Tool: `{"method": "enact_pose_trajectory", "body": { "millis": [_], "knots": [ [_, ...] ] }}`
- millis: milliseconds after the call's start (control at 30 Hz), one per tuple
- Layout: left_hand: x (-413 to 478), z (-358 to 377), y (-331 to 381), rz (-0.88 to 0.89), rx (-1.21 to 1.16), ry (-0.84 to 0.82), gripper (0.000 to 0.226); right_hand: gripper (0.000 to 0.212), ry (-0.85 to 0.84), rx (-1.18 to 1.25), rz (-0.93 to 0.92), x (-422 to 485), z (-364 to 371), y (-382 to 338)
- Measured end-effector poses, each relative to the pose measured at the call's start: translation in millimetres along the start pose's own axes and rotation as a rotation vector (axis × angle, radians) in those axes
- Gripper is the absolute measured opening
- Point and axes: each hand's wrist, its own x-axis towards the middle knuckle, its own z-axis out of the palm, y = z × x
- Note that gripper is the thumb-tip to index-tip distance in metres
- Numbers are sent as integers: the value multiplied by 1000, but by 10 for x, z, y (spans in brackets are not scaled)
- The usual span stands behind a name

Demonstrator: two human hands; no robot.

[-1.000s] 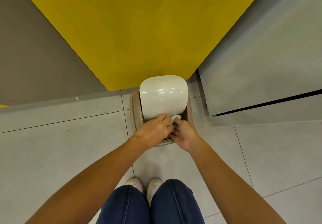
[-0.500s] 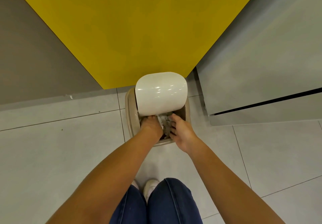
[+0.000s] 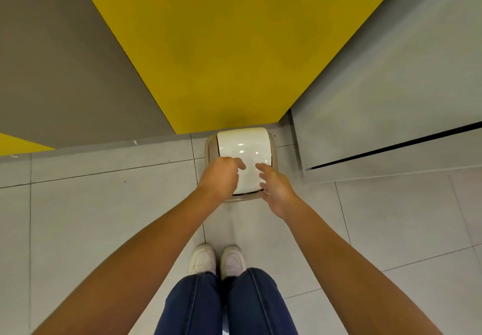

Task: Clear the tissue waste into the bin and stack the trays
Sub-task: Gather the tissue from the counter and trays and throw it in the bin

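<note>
Bin is sitting on the floor, its far side backing right up against a yellow panel. Tan body w/ a glossy white lid lying across the top & covering nearly all the opening. Only a thin dark slit is showing along the bin's near edge, so the inside is hidden.

Both hands are hanging over the near half of the bin. L hand is over the bin's near-left corner, fingers loosely curled, index poking fwd across the lid, gripping nothing. R hand is over the near-right corner, fingers spread & relaxed, also holding nothing. Can't tell whether either hand is touching the lid or hovering just above it. The hands are apart, w/ a strip of white lid showing between them.

Right of the bin a grey cabinet is standing, a dark gap running across its front. Left of the bin a grey wall is meeting the floor. On the bin's near side, well apart from it, white shoes are standing side by side, toes pointing at the bin, w/ blue jeans nearer still.
</note>
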Motion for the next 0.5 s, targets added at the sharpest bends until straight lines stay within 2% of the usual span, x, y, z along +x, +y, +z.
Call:
{"method": "enact_pose_trajectory", "body": {
  "millis": [200, 500],
  "knots": [
    [-718, -696, 277, -71, -321, 170, 25, 41, 36, -193, -143, -858, 129, -393],
    [-1713, -1802, 676, -111, -405, 328, 22, 25, 27, -324, -370, -2185, 269, -1009]
  ]
}}
